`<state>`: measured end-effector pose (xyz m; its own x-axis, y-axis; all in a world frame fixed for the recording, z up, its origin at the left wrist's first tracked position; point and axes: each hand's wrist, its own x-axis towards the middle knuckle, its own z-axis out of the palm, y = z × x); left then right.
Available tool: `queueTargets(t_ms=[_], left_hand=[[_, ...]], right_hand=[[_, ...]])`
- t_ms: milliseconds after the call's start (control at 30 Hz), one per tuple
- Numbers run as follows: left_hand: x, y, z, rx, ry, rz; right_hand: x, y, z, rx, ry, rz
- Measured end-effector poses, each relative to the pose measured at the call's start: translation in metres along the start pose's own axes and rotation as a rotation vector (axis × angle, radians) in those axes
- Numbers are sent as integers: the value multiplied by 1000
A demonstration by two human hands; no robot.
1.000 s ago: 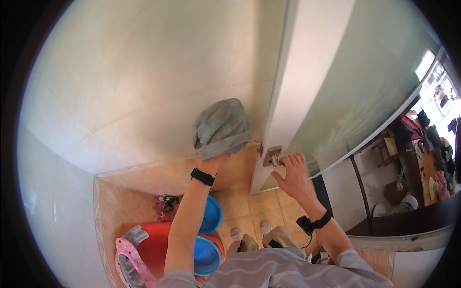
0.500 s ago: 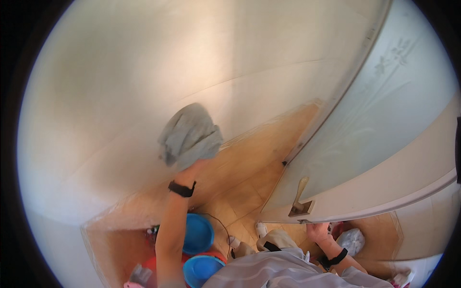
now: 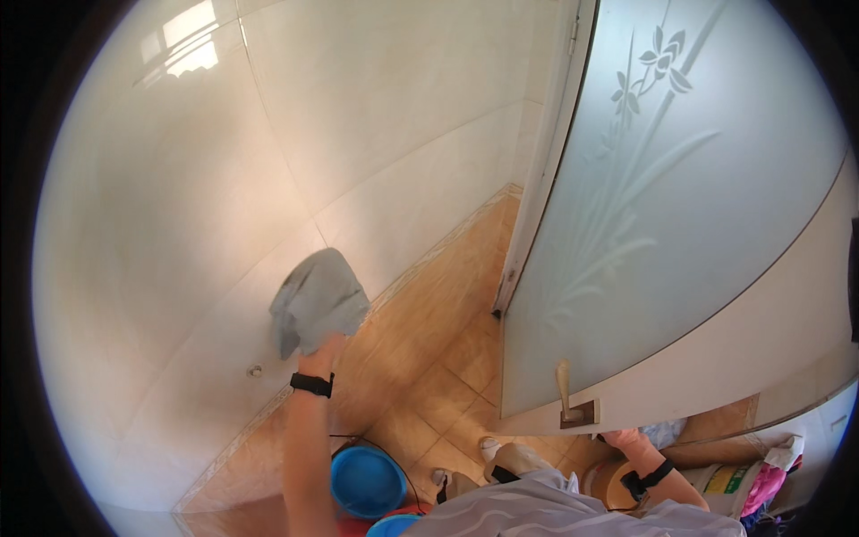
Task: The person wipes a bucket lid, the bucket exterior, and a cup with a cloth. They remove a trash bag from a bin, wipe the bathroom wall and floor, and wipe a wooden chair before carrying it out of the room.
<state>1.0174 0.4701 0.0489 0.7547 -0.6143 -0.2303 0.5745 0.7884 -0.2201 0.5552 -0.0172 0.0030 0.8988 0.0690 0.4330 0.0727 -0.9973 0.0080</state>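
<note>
My left hand (image 3: 319, 357) holds a grey cloth (image 3: 320, 300) against the pale tiled wall (image 3: 394, 206), just above a narrow patterned border. The cloth covers most of its fingers. A dark band circles that wrist. On the right stands a white door (image 3: 689, 394) with a frosted glass panel (image 3: 617, 224) etched with flowers and leaves. My right hand (image 3: 628, 439) is at the door's near edge, beside the lever handle (image 3: 565, 398), closed on that edge; its fingertips are partly hidden behind the door. A black band sits on this wrist too.
Two blue basins, one (image 3: 368, 482) fuller in view, are on the floor by my left forearm, with something red beneath. A dark cable (image 3: 407, 483) runs beside them. Near my right arm are a brown round container (image 3: 611, 484), a white bucket (image 3: 716, 481) and pink cloth (image 3: 762, 488).
My view has turned, bringing more of the door glass into sight. My left hand and the cloth are lower and further left in view. My right hand stays at the door's edge.
</note>
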Motion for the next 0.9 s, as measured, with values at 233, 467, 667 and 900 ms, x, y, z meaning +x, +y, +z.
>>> queueTargets(t_ms=[233,467,667,900], left_hand=[[-7,18,-23,10,1,-3],[-27,38,-48,-33,41,76],[-85,39,-118,415,167,211],[-174,34,-168,1218,298,548]], right_hand=[[-37,-3,28,-49,-178,269],[-55,-74,75,402,-217,868],[-5,-141,93,764,-292,1218],[87,-172,129,1202,-53,1516]])
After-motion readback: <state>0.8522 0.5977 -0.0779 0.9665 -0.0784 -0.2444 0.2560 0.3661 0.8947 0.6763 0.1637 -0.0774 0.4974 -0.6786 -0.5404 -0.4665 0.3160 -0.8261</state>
